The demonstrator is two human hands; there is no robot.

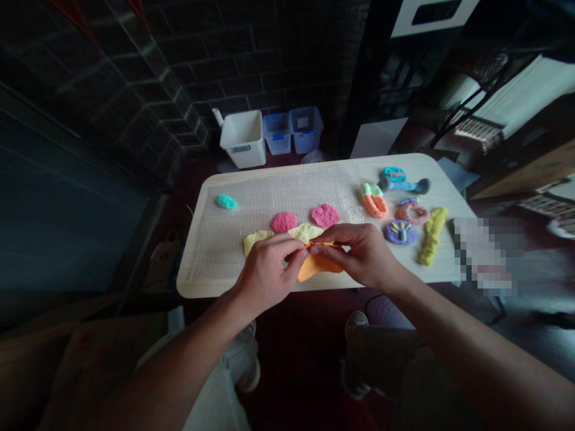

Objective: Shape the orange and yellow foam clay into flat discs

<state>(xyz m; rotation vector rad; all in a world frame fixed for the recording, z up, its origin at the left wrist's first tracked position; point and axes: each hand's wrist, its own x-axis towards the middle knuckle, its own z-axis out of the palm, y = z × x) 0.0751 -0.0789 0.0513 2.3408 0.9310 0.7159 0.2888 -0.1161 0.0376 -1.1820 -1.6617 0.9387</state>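
A flat orange piece of modelling clay [318,267] is held between my two hands above the table's near edge. My left hand [275,263] pinches its upper left edge, and my right hand [362,250] pinches the upper right. Just beyond them lies pale yellow clay [305,232], partly hidden by my fingers. Two pink clay lumps, one at left [284,222] and a flower-like one at right [325,215], rest behind the yellow clay. A teal clay lump [227,201] sits alone farther left.
Bubble wrap [215,245] covers much of the pale table [442,230]. At right lie an orange-and-green clay ring [374,200], a blue-grey bone shape [405,185], a purple disc [401,233] and a yellow-green strip [433,236]. Plastic bins [244,139] stand beyond the far edge.
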